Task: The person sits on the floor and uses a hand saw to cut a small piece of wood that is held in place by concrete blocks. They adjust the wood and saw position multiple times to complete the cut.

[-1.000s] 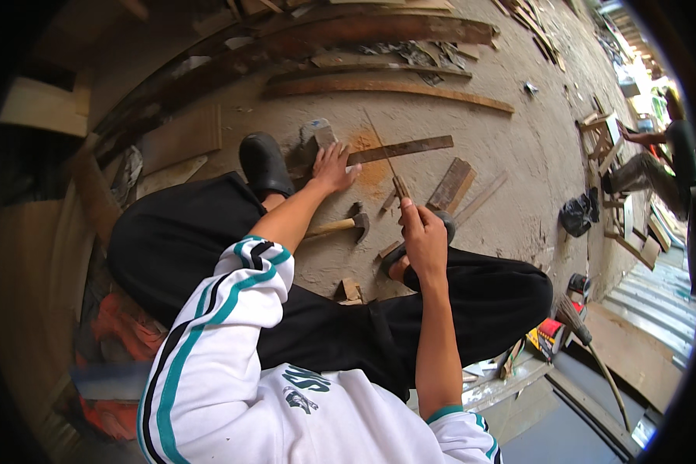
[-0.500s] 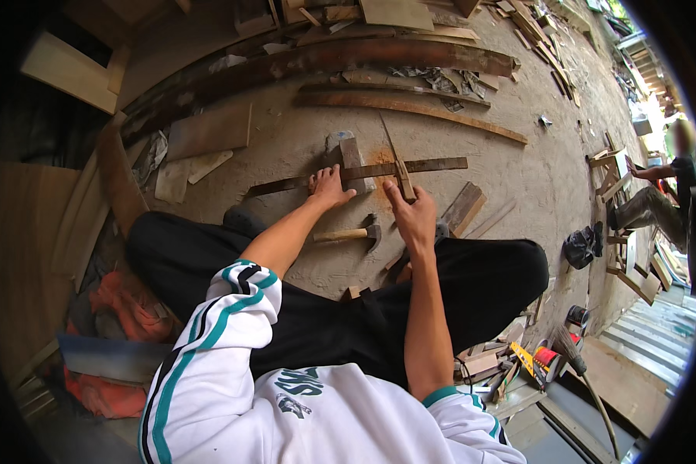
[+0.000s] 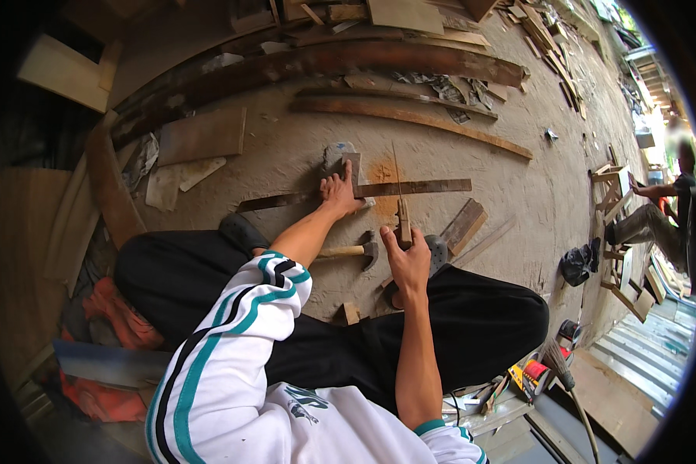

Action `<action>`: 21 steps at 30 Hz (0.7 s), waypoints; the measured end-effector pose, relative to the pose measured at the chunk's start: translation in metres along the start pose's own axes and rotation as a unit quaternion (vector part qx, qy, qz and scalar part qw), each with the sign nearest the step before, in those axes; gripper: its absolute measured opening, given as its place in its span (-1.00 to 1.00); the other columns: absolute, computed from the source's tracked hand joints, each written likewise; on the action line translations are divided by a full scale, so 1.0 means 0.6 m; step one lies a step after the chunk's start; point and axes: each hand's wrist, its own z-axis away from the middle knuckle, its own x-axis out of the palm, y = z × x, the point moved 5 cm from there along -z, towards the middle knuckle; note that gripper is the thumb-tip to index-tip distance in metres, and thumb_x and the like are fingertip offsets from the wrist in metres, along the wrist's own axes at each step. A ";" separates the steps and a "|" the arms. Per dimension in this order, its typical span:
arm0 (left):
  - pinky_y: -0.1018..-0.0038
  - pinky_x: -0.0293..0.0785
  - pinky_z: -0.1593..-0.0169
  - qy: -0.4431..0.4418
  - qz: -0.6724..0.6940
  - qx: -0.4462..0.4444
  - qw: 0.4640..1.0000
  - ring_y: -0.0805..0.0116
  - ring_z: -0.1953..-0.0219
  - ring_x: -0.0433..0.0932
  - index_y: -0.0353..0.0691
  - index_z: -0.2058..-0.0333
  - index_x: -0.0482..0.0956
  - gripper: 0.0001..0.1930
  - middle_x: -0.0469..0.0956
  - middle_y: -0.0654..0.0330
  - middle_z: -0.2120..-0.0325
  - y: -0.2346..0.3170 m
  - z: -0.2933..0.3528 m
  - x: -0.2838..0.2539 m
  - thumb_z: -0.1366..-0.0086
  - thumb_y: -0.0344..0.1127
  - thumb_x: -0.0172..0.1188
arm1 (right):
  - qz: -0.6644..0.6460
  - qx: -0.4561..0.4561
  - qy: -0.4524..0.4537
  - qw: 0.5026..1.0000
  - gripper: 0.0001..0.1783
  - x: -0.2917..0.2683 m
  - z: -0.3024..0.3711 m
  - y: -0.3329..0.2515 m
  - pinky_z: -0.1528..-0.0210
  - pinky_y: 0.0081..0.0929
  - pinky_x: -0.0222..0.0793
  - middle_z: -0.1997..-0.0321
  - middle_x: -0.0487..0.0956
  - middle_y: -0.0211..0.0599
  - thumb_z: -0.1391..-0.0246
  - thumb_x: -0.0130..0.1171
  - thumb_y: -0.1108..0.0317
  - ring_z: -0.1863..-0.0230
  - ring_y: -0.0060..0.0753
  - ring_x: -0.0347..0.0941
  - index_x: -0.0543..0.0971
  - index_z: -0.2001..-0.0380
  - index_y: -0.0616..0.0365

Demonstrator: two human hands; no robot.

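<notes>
I sit on a dusty floor with my legs in black trousers. My left hand [image 3: 340,193] presses down on a long thin wooden strip [image 3: 425,186] where it lies across a small wooden block [image 3: 351,164]. My right hand [image 3: 407,259] grips the wooden handle of a narrow-bladed hand saw [image 3: 400,207], whose blade crosses the strip beside a patch of orange sawdust [image 3: 380,172]. A hammer [image 3: 356,250] with a wooden handle lies on the floor between my arms.
Long curved planks [image 3: 410,117] and a dark beam [image 3: 325,62] lie farther out. Board offcuts [image 3: 201,135] sit at left, another [image 3: 462,224] at right. A second person [image 3: 657,213] sits at far right by wooden frames [image 3: 615,185]. A brush [image 3: 557,363] and cans [image 3: 530,375] lie at lower right.
The view has shifted so the work sits lower and nearer centre. My right hand has drawn the saw back along the cut; my left hand stays pressing on the strip.
</notes>
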 end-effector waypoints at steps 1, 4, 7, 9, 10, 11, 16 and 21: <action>0.09 0.10 -0.26 -0.005 0.005 0.013 1.000 -0.11 -0.16 0.35 -0.08 -0.46 -0.32 0.29 0.32 -0.24 -0.14 -0.012 0.006 -0.004 0.04 0.20 0.39 | 0.000 -0.004 0.001 1.000 -0.52 0.005 -0.002 -0.003 0.33 -0.38 0.45 0.48 0.62 -0.11 -0.10 0.35 0.01 0.45 -0.29 0.56 0.56 0.29 0.30; 0.04 0.12 -0.26 0.010 0.011 0.001 1.000 -0.18 -0.16 0.34 -0.02 -0.47 -0.30 0.27 0.26 -0.26 -0.18 -0.067 0.013 -0.026 0.05 0.17 0.39 | 0.000 -0.020 0.000 1.000 -0.53 0.024 -0.008 -0.013 0.35 -0.39 0.43 0.51 0.61 -0.13 -0.12 0.33 0.01 0.49 -0.31 0.52 0.56 0.29 0.30; -0.03 0.12 -0.30 0.045 0.011 -0.062 0.997 -0.27 -0.20 0.30 0.02 -0.47 -0.27 0.21 0.23 -0.23 -0.21 -0.156 0.020 -0.071 0.00 0.15 0.36 | 0.005 -0.033 -0.016 0.999 -0.54 0.048 -0.014 -0.022 0.37 -0.37 0.43 0.53 0.60 -0.15 -0.13 0.32 0.02 0.52 -0.33 0.50 0.56 0.29 0.29; 0.05 0.09 -0.34 0.070 -0.003 -0.102 0.992 -0.21 -0.19 0.33 0.00 -0.46 -0.23 0.18 0.24 -0.20 -0.21 -0.217 0.015 -0.095 -0.02 0.14 0.35 | 0.018 -0.035 -0.027 0.999 -0.54 0.065 -0.027 -0.021 0.38 -0.36 0.43 0.54 0.59 -0.16 -0.14 0.32 0.03 0.53 -0.35 0.49 0.56 0.29 0.30; 0.06 0.10 -0.34 0.061 -0.003 -0.102 0.993 -0.20 -0.20 0.32 0.02 -0.46 -0.20 0.15 0.23 -0.18 -0.22 -0.248 0.017 -0.104 -0.05 0.14 0.34 | 0.022 -0.038 -0.032 0.999 -0.54 0.076 -0.034 -0.025 0.38 -0.35 0.43 0.54 0.59 -0.13 -0.13 0.32 0.02 0.53 -0.31 0.50 0.56 0.29 0.30; 0.06 0.11 -0.34 0.051 -0.001 -0.100 0.994 -0.18 -0.21 0.32 0.04 -0.46 -0.17 0.11 0.22 -0.17 -0.23 -0.274 0.014 -0.111 -0.07 0.14 0.33 | 0.027 -0.041 -0.034 0.998 -0.53 0.087 -0.046 -0.029 0.39 -0.35 0.42 0.54 0.59 -0.11 -0.13 0.31 0.02 0.53 -0.26 0.52 0.56 0.29 0.30; 0.08 0.14 -0.33 0.035 -0.052 -0.067 0.996 -0.07 -0.24 0.30 0.07 -0.39 0.12 -0.15 0.27 -0.03 -0.22 -0.371 -0.011 -0.086 -0.19 0.15 0.23 | 0.111 -0.087 -0.084 0.986 -0.44 0.187 -0.118 -0.049 0.36 -0.17 0.43 0.48 0.59 0.06 -0.12 0.24 -0.09 0.43 0.18 0.55 0.50 0.27 0.31; 0.12 0.18 -0.31 0.028 -0.013 0.058 0.998 -0.04 -0.25 0.30 0.01 -0.29 0.34 -0.26 0.31 0.05 -0.18 -0.353 -0.039 -0.091 -0.21 0.22 0.20 | 0.240 -0.261 -0.080 0.932 -0.51 0.300 -0.219 -0.015 0.18 -0.08 0.37 0.32 0.55 0.02 -0.10 0.24 0.00 0.21 0.10 0.48 0.44 0.21 0.24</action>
